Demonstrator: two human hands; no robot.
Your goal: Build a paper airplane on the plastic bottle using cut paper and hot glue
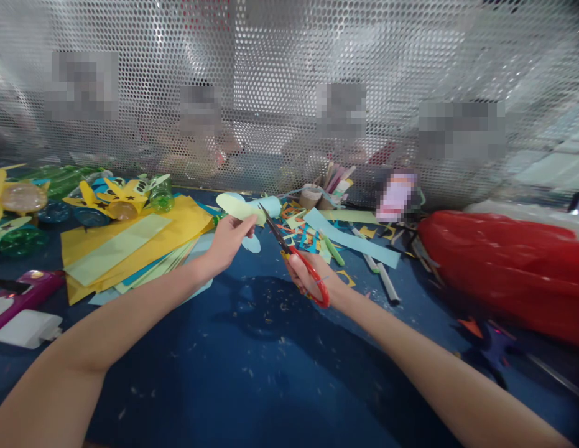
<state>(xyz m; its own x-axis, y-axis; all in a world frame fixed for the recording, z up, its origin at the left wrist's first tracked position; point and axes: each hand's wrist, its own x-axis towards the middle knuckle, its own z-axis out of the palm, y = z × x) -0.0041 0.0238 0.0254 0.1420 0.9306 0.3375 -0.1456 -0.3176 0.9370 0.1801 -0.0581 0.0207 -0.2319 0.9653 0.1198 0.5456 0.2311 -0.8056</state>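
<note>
Pinched in my left hand is a pale green paper cutout with rounded lobes. My right hand grips a pair of scissors with red handles and dark blades. The blades point up and left, with their tips close to the cutout's right edge; whether they touch it I cannot tell. Just behind and below the cutout show light blue paper pieces, partly hidden by my left hand. Paper scraps in several colours lie beyond my right hand, beside a long light blue strip.
Yellow sheets and green strips lie left, near bottle-and-paper figures. A magenta tool and white adapter sit front left. Markers, a red bag and a glue gun are right. Perforated metal stands behind.
</note>
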